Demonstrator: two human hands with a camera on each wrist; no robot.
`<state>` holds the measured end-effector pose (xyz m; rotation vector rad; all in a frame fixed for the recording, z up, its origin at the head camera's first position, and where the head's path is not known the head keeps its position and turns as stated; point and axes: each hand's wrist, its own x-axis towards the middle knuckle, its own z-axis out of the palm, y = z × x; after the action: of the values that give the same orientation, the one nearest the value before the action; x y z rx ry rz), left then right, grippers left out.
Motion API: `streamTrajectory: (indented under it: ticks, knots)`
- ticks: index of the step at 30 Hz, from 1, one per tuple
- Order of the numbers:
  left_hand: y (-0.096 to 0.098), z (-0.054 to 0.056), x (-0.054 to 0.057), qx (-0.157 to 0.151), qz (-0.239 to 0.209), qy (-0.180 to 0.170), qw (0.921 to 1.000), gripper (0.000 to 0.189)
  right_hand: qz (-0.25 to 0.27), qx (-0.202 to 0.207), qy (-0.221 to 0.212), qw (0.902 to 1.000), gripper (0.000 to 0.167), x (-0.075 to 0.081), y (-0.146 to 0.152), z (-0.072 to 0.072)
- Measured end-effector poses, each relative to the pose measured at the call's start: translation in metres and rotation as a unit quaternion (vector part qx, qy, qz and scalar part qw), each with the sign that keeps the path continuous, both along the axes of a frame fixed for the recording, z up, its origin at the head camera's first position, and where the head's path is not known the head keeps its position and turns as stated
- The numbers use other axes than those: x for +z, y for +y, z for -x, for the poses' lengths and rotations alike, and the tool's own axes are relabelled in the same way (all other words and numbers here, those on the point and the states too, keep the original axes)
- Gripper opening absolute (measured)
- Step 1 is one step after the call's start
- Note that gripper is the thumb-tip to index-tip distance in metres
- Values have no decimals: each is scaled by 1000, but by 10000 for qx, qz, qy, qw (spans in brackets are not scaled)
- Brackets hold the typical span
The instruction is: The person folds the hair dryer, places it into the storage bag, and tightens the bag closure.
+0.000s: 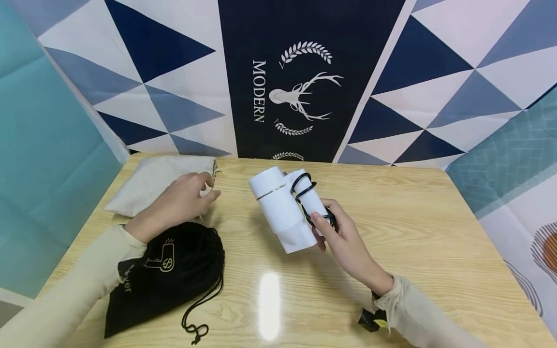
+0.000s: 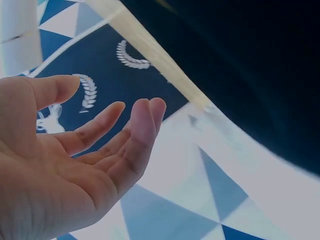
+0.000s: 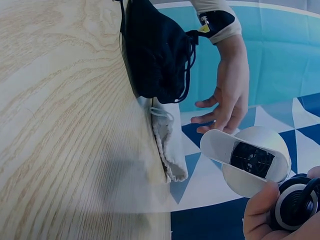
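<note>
My right hand (image 1: 348, 246) grips a white hair dryer (image 1: 280, 212) by its folded handle, where a black cord (image 1: 300, 194) is wound round. The dryer is tilted above the middle of the table, its wide barrel toward the upper left. In the right wrist view, the narrow nozzle (image 3: 216, 144) shows a dark opening. Over the bags at the left, my left hand (image 1: 184, 198) hangs with loosely bent fingers and holds nothing. A black drawstring bag (image 1: 191, 266) with a gold hair dryer print lies below it. Behind that lies a beige cloth pouch (image 1: 145, 181).
The wooden table (image 1: 417, 232) ends at the back against a patterned cloth (image 1: 178, 92) of blue and white triangles. From the black bag a loose drawstring (image 1: 191, 314) trails toward the table's front. Teal cloth (image 1: 48, 145) stands along the left side.
</note>
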<state>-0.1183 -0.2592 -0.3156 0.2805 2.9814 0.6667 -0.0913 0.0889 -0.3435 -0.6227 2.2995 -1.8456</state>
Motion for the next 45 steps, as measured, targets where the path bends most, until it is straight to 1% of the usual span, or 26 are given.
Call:
streamTrajectory:
  ticks: [6, 10, 14, 18, 20, 22, 26, 28, 30, 33, 36, 40, 43, 45]
  knots:
    - [-10, 16, -5, -127, 107, 131, 9998, 26, -55, -65, -4, 10000, 25, -2, -1, 2]
    - [-13, 25, -11, -100, 125, 74, 9998, 23, -44, -57, -55, 10000, 26, -3, -2, 4]
    - [-16, 35, -18, -62, 233, -73, 9997, 24, -57, -40, -90, 9999, 27, -4, -3, 5]
    - [-19, 46, -27, -31, 459, -431, 9980, 21, -98, -69, -117, 9999, 27, -5, -4, 6]
    - [-20, 51, -31, -6, 520, -693, 9962, 19, -119, -88, -145, 9998, 28, -6, -4, 7]
    - [-22, 55, -36, 14, 532, -937, 9942, 23, -142, -99, -169, 9997, 28, -8, -4, 8]
    - [-24, 62, -44, 20, 525, -1152, 9919, 40, -190, -78, -190, 9996, 29, -12, -3, 10]
    - [-25, 64, -48, 4, 566, -1250, 9905, 44, -202, -71, -185, 9996, 29, -13, -2, 11]
    - [-26, 66, -52, 13, 613, -1392, 9884, 44, -223, -83, -175, 9996, 28, -14, -1, 12]
    - [-29, 67, -56, -6, 564, -1537, 9865, 43, -260, -97, -159, 9995, 28, -14, -2, 13]
    - [-33, 67, -58, -83, 457, -1471, 9880, 44, -307, -87, -158, 9994, 28, -14, -3, 15]
    - [-41, 62, -57, -166, 288, -1258, 9915, 41, -354, -67, -164, 9992, 28, -15, -5, 16]
    - [-45, 57, -53, -105, 178, -1001, 9948, 34, -392, -81, -159, 9991, 28, -16, -6, 17]
    - [-47, 55, -50, -29, 102, -742, 9972, 29, -404, -100, -154, 9990, 29, -16, -6, 18]
